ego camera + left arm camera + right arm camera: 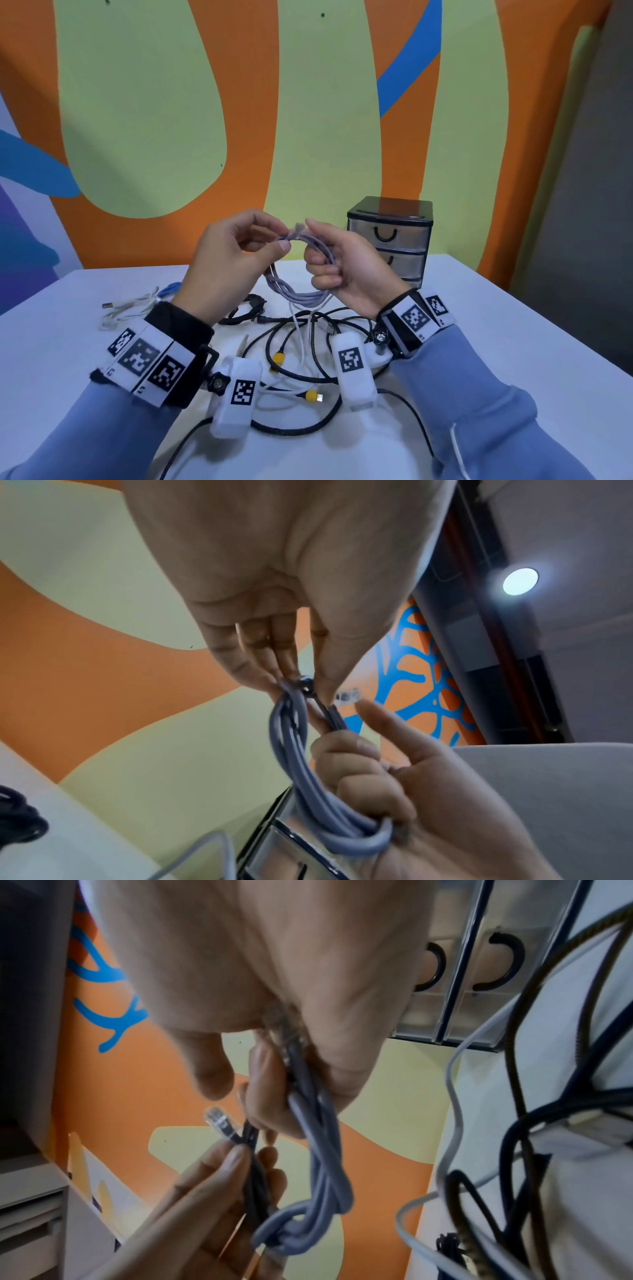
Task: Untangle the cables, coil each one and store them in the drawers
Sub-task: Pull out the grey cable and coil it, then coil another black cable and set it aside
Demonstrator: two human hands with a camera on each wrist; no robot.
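Observation:
A grey cable (301, 295) wound into a coil hangs between both hands above the table. My left hand (286, 237) pinches the top of the coil between thumb and fingertips, near its clear plug (299, 226). My right hand (320, 247) has its fingers curled round the coil's right side. The left wrist view shows the left hand (301, 686) pinching the grey cable (308, 785) while the right hand (394, 777) wraps it. In the right wrist view the clear plug (219, 1121) sticks out by the left hand (232, 1164). The small drawer unit (390, 236) stands behind, drawers closed.
A tangle of black and white cables (308, 346) with yellow-collared plugs (278, 359) lies on the white table (496, 342) under my wrists. A black bundle (250, 305), a blue cable (171, 288) and a white cable (126, 308) lie to the left. A painted wall stands behind.

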